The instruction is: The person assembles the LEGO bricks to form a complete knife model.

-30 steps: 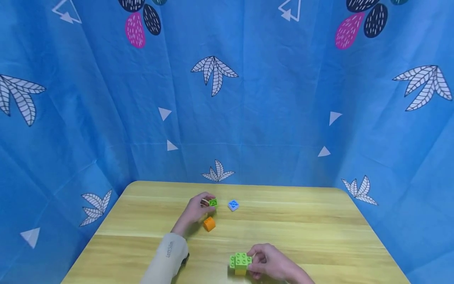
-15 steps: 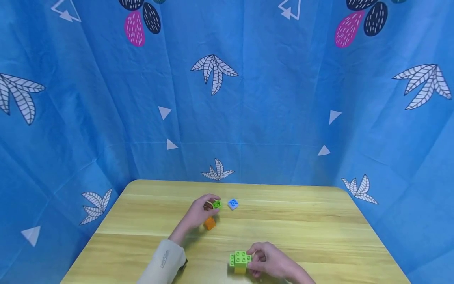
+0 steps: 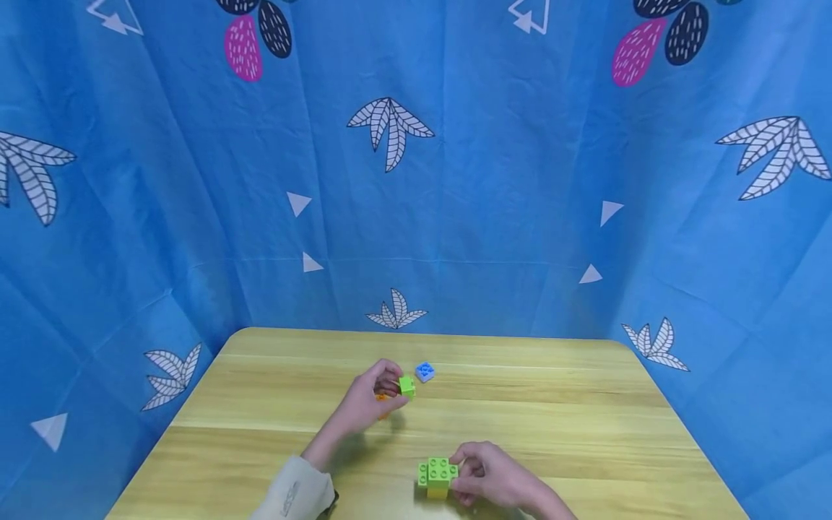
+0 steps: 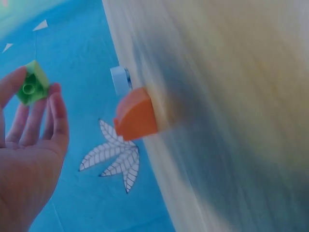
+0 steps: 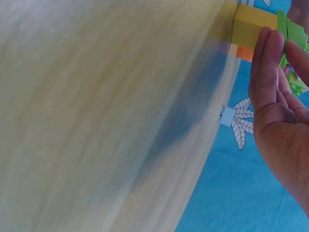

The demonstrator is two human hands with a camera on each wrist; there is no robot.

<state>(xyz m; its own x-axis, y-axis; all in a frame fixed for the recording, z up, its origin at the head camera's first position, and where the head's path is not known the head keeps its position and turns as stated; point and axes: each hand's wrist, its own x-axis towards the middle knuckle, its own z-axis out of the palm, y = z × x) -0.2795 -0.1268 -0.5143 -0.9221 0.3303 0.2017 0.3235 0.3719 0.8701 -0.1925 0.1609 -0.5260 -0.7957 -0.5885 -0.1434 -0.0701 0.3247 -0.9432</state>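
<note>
Fingers point(image 4: 60, 113) on your left hand point(image 3: 362, 401) are bent and only a brick-width from the thumb, so you've got the small light-green brick point(image 3: 406, 387) pinched at the tips. It's up off the wooden table point(image 3: 552, 404), hollow underside facing your left wrist cam. The orange curved brick point(image 4: 137, 116) sits on the table, partly hidden behind that hand in the head view. A bit right of those, farther back, is your small blue brick point(image 3: 425, 372).

Next over, closer to you, is the stack: yellow block point(image 5: 253, 25) at the bottom, wider green piece point(image 3: 422, 475) on that, studded green brick point(image 3: 438, 468) on top. Your right hand point(image 3: 492, 478) has its right end gripped, thumb and fingers closed in on it.
</note>
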